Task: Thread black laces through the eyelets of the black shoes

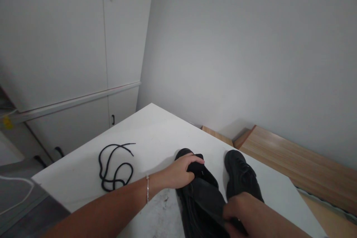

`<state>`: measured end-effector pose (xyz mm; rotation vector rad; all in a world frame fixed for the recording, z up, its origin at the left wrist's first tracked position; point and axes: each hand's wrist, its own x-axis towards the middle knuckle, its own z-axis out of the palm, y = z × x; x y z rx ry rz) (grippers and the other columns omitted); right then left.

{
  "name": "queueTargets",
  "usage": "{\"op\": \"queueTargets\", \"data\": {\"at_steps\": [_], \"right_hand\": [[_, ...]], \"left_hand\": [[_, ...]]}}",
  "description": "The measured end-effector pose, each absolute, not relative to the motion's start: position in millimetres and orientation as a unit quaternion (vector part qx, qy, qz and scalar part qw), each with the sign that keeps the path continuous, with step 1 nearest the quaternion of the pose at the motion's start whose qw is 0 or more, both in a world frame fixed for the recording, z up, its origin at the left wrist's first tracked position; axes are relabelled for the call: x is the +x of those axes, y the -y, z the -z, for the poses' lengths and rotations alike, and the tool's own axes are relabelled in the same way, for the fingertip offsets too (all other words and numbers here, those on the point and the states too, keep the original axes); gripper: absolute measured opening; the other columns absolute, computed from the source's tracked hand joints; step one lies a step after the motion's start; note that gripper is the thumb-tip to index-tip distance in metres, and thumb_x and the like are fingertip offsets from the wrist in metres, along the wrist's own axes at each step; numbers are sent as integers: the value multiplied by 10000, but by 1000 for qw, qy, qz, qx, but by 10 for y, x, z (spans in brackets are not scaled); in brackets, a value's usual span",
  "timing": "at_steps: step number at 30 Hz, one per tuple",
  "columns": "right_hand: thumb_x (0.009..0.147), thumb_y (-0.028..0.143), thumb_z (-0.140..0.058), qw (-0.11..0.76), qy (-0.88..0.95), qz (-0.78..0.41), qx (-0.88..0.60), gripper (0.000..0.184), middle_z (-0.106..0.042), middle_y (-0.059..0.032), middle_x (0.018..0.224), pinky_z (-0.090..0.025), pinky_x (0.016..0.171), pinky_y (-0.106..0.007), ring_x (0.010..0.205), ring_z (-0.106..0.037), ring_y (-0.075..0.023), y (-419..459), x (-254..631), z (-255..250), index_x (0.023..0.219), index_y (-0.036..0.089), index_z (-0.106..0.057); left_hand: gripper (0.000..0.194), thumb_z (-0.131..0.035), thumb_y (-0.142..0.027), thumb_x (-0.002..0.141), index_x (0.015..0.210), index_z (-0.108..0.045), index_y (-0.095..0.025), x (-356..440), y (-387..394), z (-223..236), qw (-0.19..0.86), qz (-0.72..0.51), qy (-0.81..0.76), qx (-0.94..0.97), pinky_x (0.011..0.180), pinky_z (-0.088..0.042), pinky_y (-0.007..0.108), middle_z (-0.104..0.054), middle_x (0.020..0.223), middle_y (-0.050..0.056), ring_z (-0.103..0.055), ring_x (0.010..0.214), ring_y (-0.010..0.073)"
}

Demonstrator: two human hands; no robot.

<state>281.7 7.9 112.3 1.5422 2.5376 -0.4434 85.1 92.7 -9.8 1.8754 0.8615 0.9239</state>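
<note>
Your right forearm comes in from the lower right corner, and your right hand (237, 214) sits low at the opening of the black shoe (189, 206), its fingers curled in against the grey tongue (208, 193). Its fingertips are hidden, so you cannot tell whether that grip is clamped or loose.

Your left forearm slants up from the bottom edge toward the right, a bracelet (147, 189) on the wrist. Your left hand (182, 171) lies over the front of the shoe, back of the hand up, thumb on the near side and fingers stretched across the far side, closed together on the upper.

The shoe stands on the white table (156, 130) between your hands, its toe pointing away from you toward the wall. Its long axis runs from the bottom edge forward, leaning slightly left. Scuffs (166, 200) mark the tabletop beside it.

To its right stands the other shoe (241, 174), laced, toe also pointing away; your right hand covers its heel end. Left of your left hand, a black lace (114, 171) lies in loose loops.

Farther off are a wooden unit (295, 163), white cabinets (69, 44) and the grey wall (237, 44).
</note>
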Motion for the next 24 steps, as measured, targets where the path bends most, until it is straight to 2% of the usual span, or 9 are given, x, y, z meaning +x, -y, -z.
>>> {"op": "queueTargets", "data": {"at_steps": [3, 8, 11, 18, 20, 24], "right_hand": [[765, 40, -577, 138, -827, 110, 533, 279, -791, -101, 679, -428, 494, -259, 616, -759, -252, -170, 2557, -895, 674, 199, -787], [869, 4, -487, 106, -813, 75, 568, 336, -812, -167, 849, -562, 670, -292, 790, -791, -266, -291, 2356, -506, 829, 139, -792], [862, -62, -424, 90, -818, 62, 565, 407, -808, -169, 862, -573, 780, -302, 896, -785, -262, -347, 2320, -341, 897, 119, -787], [854, -70, -416, 88, -817, 54, 568, 408, -797, -199, 983, -580, 816, -376, 921, -770, -309, -464, 2288, -147, 995, 76, -769], [850, -60, -438, 90, -823, 62, 557, 387, -794, -194, 995, -577, 840, -356, 960, -763, -301, -460, 2305, -192, 1006, 79, -763], [870, -13, -487, 97, -851, 88, 509, 362, -799, -122, 970, -581, 845, -284, 954, -769, -242, -435, 2382, -445, 1056, 149, -752]], "left_hand": [[651, -509, 23, 597, 1203, -691, -133, 860, -936, 117, 431, -377, -340, 746, 973, -498, 368, -676, 1127, 92, -636, 1066, 250], [614, -517, 34, 630, 1187, -706, -141, 870, -930, 122, 436, -387, -332, 742, 973, -498, 374, -684, 1128, 93, -643, 1063, 256], [610, -517, 42, 637, 1189, -710, -134, 873, -925, 117, 438, -389, -328, 741, 976, -496, 374, -689, 1120, 98, -647, 1048, 253], [643, -492, 50, 612, 1167, -720, -181, 867, -922, 113, 441, -390, -328, 739, 979, -491, 379, -694, 1102, 68, -638, 1055, 243], [640, -491, 43, 612, 1158, -721, -197, 870, -924, 119, 440, -392, -328, 738, 986, -488, 384, -696, 1104, 59, -637, 1061, 244], [646, -486, 35, 604, 1158, -722, -200, 883, -926, 127, 441, -394, -327, 737, 988, -486, 385, -694, 1122, 58, -635, 1073, 245]]}}
